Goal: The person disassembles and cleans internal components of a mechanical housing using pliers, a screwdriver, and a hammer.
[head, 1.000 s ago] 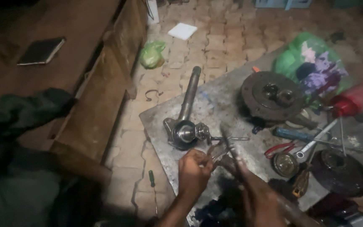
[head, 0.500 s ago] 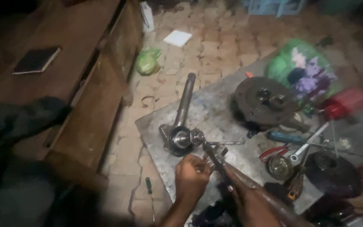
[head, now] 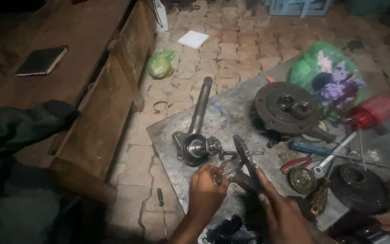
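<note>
Fingers: the left hand's fingers (head: 213, 174) are curled tight around a small metal part (head: 221, 177), pinched at the tips; the right hand's fingers (head: 262, 187) are clenched on the handles of a pair of dark steel pliers (head: 244, 160).
Left hand (head: 206, 190): comes up from the bottom edge of the view, just beside the right hand, over the near part of the slab.
Right hand (head: 285, 214): low in the view, wrist cut off by the bottom edge; the pliers' nose points up and away towards the axle.
Work piece: a grey steel axle shaft with a round hub end (head: 194, 135) lies on the grey metal counter (head: 231, 113), its hub just beyond the pliers' tip; whether they touch cannot be told.
Counter edges: the shaft's far end reaches the counter's upper left edge; the hub lies near the left edge, with brick floor (head: 231, 49) beyond.
Right of the hands: a round dark brake plate (head: 287, 106), red-handled pliers (head: 296, 162), a blue-handled tool (head: 310, 148), a chrome spanner (head: 335, 153), a dark round drum (head: 359, 187) and a red can (head: 373, 110) crowd that side.
Open room: bare counter shows between the shaft and the brake plate.
Floor: a green-handled screwdriver (head: 161, 201) lies just off the counter's left edge; a green plastic bag (head: 161, 63) and a white tile (head: 193, 39) lie farther off.
Left side: a long wooden bench (head: 91, 81) carries a dark notebook (head: 41, 60).
</note>
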